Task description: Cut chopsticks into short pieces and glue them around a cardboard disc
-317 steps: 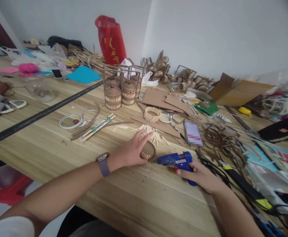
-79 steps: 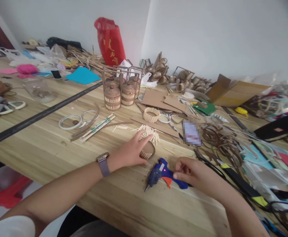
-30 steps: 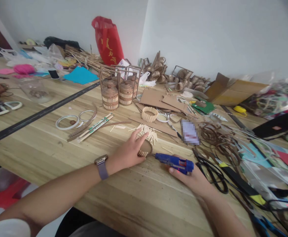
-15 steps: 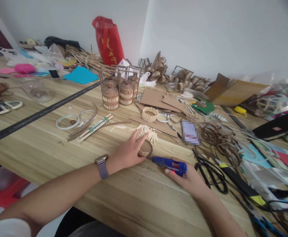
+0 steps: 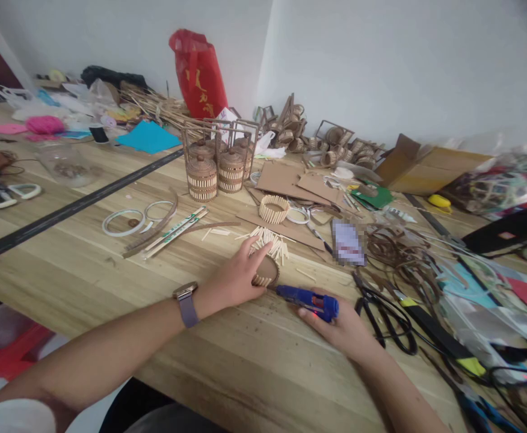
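Observation:
My left hand (image 5: 236,278) is closed around a small round brown ring with short wooden sticks on its rim (image 5: 266,273), which lies on the wooden table (image 5: 87,258). A blue glue gun (image 5: 306,299) is gripped in my right hand (image 5: 342,328), lying low over the table, with its nozzle at the ring's near right edge. A heap of short pale sticks (image 5: 272,242) lies just behind the ring. A watch is on my left wrist.
Finished stick baskets (image 5: 216,168) stand farther back, a stick ring (image 5: 274,208) on cardboard (image 5: 290,180) behind the heap. Black scissors (image 5: 385,313) and cables lie to the right. A long black bar (image 5: 78,207), tape rings (image 5: 123,221) and a red bag (image 5: 199,73) are at left and back.
My right hand picked the glue gun up off the table, turned it and brought its nozzle left to the ring. My left hand has stayed on the ring.

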### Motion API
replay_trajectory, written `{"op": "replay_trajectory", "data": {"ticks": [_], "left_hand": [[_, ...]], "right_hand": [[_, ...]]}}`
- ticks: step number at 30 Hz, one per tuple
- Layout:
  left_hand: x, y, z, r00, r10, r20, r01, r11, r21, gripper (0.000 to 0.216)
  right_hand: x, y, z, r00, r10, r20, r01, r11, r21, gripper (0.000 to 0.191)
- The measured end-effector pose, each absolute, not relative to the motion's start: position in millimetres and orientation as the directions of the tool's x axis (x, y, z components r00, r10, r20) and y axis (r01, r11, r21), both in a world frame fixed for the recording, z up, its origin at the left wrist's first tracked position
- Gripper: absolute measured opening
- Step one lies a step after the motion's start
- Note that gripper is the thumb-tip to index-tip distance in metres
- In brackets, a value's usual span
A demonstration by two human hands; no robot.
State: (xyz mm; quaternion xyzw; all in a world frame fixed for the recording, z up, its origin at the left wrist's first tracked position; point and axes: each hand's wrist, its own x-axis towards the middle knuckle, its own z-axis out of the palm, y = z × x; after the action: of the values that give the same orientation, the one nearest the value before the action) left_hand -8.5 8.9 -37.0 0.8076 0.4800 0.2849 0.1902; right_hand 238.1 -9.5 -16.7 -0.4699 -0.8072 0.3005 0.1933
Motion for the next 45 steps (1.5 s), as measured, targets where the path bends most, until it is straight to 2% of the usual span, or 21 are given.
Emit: {"op": "replay_trajectory", "data": {"ticks": [20, 45], "left_hand": [[-7.9, 10.6, -37.6, 0.39, 0.876, 0.283, 0.691, -0.482, 0.539, 0.091], [-9.0, 10.0, -36.3, 0.385, 0.878, 0.284, 0.675, -0.478, 0.561, 0.091]], "right_hand": [[236.8, -10.2, -16.9, -0.48, 0.877, 0.032, 0.656, 0.383, -0.65, 0.026], [236.7, -10.8, -18.6, -0.48, 0.875, 0.066, 0.696, 0.426, -0.578, 0.028]]}}
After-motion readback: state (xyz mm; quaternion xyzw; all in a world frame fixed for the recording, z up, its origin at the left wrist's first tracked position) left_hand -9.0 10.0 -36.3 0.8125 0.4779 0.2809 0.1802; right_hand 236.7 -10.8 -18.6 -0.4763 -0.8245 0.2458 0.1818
